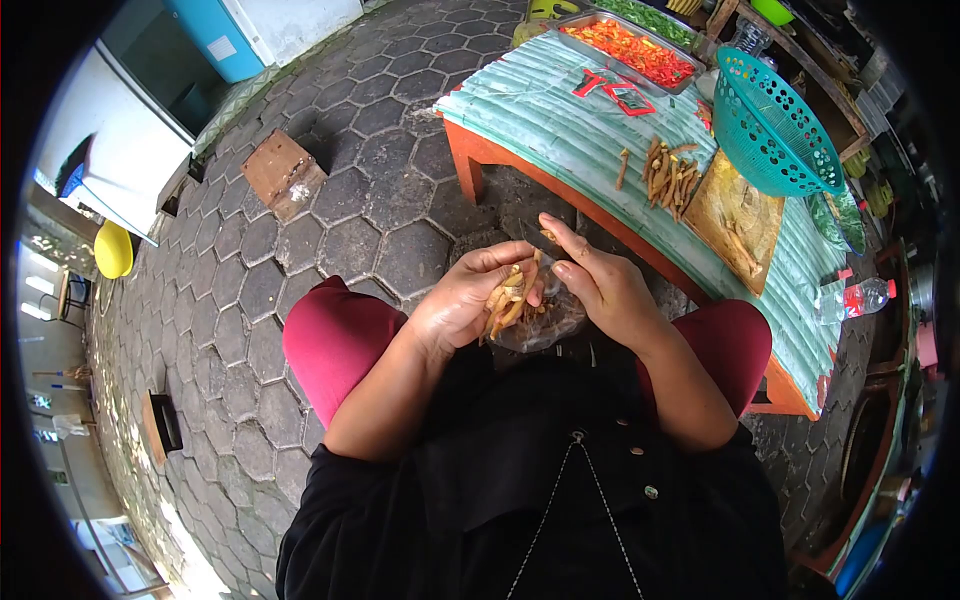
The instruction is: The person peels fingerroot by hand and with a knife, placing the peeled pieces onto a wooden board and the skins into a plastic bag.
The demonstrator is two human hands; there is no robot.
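My left hand is closed around several pale, peeled-looking fingerroot pieces, which stick out between thumb and fingers. Just right of it is my right hand, its index finger and thumb pointing toward the left hand. A small brownish thing shows at its fingertips; I cannot make out what it is, and the palm side is hidden. Below and between the hands, a clear plastic bag with dark scraps in it sits between my knees.
On the table at right lie a pile of brown fingerroot, a wooden cutting board with pieces on it, a teal basket, a tray of cut red chillies and a plastic bottle. A low wooden stool stands on the paving.
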